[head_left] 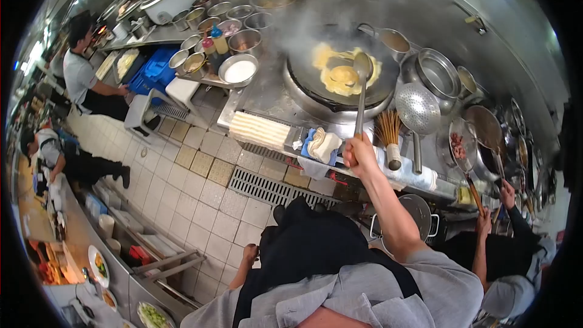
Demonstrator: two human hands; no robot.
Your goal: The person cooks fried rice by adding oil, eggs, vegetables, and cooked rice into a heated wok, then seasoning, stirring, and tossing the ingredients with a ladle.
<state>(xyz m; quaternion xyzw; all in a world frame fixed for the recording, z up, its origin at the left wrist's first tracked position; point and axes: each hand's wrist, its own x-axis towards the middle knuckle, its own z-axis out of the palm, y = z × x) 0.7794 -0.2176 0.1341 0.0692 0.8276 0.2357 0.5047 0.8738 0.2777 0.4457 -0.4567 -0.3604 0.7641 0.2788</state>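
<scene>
My right hand is wrapped round the long handle of a ladle. The ladle's bowl rests in the beaten egg, which spreads pale yellow across a large dark wok. Steam rises from the wok. Low at my side, next to my black apron, hangs my left hand; it is small in view and its fingers cannot be made out. Close to my right hand are a bamboo brush, a perforated skimmer and folded cloths.
Metal bowls and squeeze bottles crowd the counter at the left, beside a bowl of white contents. To my right, a co-worker holds a wooden-handled strainer with meat pieces. Two more people stand at the far left. A floor grate crosses the tiles.
</scene>
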